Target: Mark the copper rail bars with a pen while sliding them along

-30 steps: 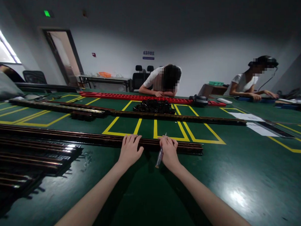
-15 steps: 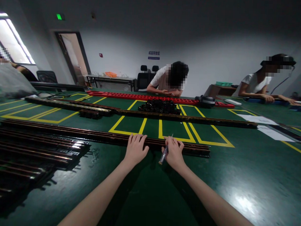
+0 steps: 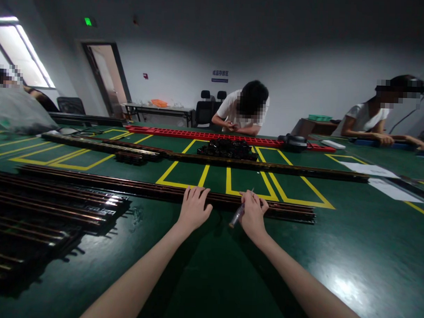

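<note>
A long dark rail with copper-coloured strips [image 3: 290, 212] lies across the green table in front of me. My left hand [image 3: 195, 207] rests on it, fingers stretched over the top and the thumb apart on the near side. Farther right, my right hand [image 3: 253, 211] is closed on a slim screwdriver [image 3: 236, 217] with a clear handle. The handle points down towards me and the thin shaft rises past my fingers. Those fingers also touch the rail; what their tips do behind it is hidden. On the left lie several similar dark rails [image 3: 57, 204] side by side.
Beyond the rail are another long rail [image 3: 267, 168], a heap of black parts [image 3: 228, 149], a red slotted strip [image 3: 199, 134] and a dark headset-like object [image 3: 293, 142]. White papers [image 3: 393, 189] lie at right. Co-workers sit across the table and at both sides.
The rail under my hands has slid to the right, its right end now farther out. My right hand has shifted slightly right with the screwdriver; my left hand stays nearly in place.
</note>
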Demonstrator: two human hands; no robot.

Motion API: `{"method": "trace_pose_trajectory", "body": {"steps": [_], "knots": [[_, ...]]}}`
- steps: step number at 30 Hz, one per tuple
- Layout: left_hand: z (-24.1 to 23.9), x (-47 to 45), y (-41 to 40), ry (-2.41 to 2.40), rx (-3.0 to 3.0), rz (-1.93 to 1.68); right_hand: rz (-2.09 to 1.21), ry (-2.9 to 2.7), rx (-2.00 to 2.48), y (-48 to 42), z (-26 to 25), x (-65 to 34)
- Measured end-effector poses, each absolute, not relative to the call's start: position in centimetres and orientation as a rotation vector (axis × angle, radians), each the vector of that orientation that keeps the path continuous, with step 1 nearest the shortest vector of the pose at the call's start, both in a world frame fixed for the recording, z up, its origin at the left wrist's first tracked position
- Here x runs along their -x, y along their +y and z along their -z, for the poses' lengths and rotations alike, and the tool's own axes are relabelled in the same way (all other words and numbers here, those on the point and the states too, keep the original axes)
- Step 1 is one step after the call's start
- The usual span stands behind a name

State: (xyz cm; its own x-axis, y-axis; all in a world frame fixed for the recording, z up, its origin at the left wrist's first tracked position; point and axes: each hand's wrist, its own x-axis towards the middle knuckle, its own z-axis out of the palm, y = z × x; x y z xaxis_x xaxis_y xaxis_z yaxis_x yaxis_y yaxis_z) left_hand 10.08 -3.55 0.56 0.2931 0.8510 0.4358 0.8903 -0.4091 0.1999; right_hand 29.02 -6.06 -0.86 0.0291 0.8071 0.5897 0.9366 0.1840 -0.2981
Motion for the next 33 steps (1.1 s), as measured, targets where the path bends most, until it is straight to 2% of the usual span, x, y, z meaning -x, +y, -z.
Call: {"method": "trace_pose_trajectory", "body": {"steps": [23,33], "knots": [[-0.43,-10.06,-3.46,-1.660,2.463,0.769,0.195,-1.748,1.641,-6.04,0.62,-28.57],[-0.40,-10.00,-3.41,-1.671,2.476,0.742,0.189,-1.898,1.505,-6.09,0.88,-28.81]]}}
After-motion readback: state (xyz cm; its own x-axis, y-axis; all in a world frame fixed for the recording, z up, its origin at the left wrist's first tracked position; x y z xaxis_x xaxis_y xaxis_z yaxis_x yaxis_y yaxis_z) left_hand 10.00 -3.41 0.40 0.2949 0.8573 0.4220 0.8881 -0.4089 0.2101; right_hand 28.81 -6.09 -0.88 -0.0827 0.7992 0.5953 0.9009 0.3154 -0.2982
